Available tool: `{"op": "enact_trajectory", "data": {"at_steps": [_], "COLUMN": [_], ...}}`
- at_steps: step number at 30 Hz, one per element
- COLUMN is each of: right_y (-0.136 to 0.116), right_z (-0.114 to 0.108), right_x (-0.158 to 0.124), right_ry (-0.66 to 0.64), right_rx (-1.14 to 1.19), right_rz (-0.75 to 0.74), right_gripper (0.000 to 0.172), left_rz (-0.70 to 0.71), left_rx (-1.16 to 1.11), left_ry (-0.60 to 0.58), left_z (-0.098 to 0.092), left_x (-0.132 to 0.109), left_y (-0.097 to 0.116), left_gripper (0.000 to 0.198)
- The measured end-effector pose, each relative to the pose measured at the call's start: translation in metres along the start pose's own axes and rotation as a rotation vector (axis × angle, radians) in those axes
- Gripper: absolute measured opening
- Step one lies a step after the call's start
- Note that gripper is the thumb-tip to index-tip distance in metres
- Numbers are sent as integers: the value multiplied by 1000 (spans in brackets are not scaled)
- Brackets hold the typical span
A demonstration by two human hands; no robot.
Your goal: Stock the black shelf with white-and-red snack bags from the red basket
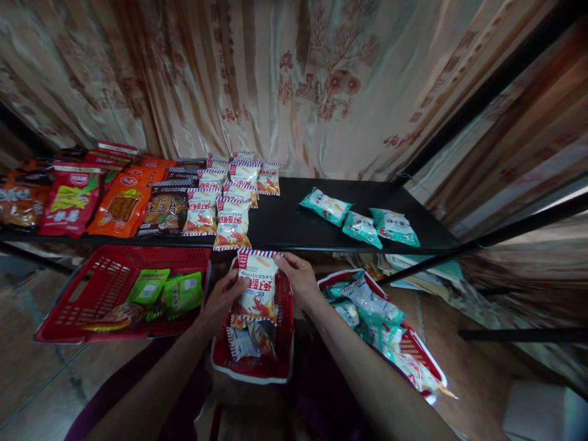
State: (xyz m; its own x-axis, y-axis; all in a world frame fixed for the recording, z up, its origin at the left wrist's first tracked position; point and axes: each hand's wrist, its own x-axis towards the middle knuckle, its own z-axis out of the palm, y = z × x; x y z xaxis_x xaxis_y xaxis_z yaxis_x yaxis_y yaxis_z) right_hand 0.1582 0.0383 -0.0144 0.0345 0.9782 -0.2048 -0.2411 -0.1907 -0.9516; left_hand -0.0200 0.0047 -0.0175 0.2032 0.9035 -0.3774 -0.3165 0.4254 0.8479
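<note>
Forearms (pixel 362 367) are flanking six o'clock while the left hand (pixel 224 291) and right hand (pixel 299 279) are pinching a snack packet (pixel 256 283) by its edges at seven o'clock, likely light, slick, crushable and suiting gentle rim holds.

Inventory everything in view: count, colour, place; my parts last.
Shelf: one, black, centre.
Curtain: uncountable, beige, behind.
Frame bars: several, black, sides.
Baskets: three, red, below shelf.
Leftmost bags: several, orange-black, shelf.
Red bags: several, red, next right.
Orange bags: several, orange, next right.
Brown bags: several, dark brown, next right.
Shrimp bags: several, white-orange, next right; more, middle basket.
Teal bags: three, teal, shelf's right; more, right basket.
Green bags: at least two, green, left basket.
Crumpled bag: one, yellow, left basket.
Held bag: one, white-orange, over middle basket.
Papers: several, pale, under shelf's right.
Floor: one, brownish, below.
Clothed legs: two, purple, bottom.
Left hand: one, bare, held bag's left.
Right hand: one, bare, held bag's right.
</note>
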Motion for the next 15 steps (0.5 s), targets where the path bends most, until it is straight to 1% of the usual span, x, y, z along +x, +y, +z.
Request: {"op": "enact_trajectory", "data": {"at_steps": [4, 8, 12, 15], "right_y": [-1, -2, -4, -6], "right_z": [-1, -1, -2, -4], "right_x": [0, 1, 4, 6], "right_ry": [99, 168, 216, 270], "right_rx": [-18, -26, 62, 124], "right_rz": [10, -7, -11, -6], "right_gripper": [34, 35, 34, 33], "left_rz": [-47, -88, -87, -101], "left_rx": [25, -40, -87, -54], "left_ry": [-33, -122, -163, -180], "left_z": [4, 7, 8, 8], "left_x": [-2, -4, -6, -8], "left_y": [-1, -4, -9, -9], "left_gripper": [45, 48, 44, 45]}}
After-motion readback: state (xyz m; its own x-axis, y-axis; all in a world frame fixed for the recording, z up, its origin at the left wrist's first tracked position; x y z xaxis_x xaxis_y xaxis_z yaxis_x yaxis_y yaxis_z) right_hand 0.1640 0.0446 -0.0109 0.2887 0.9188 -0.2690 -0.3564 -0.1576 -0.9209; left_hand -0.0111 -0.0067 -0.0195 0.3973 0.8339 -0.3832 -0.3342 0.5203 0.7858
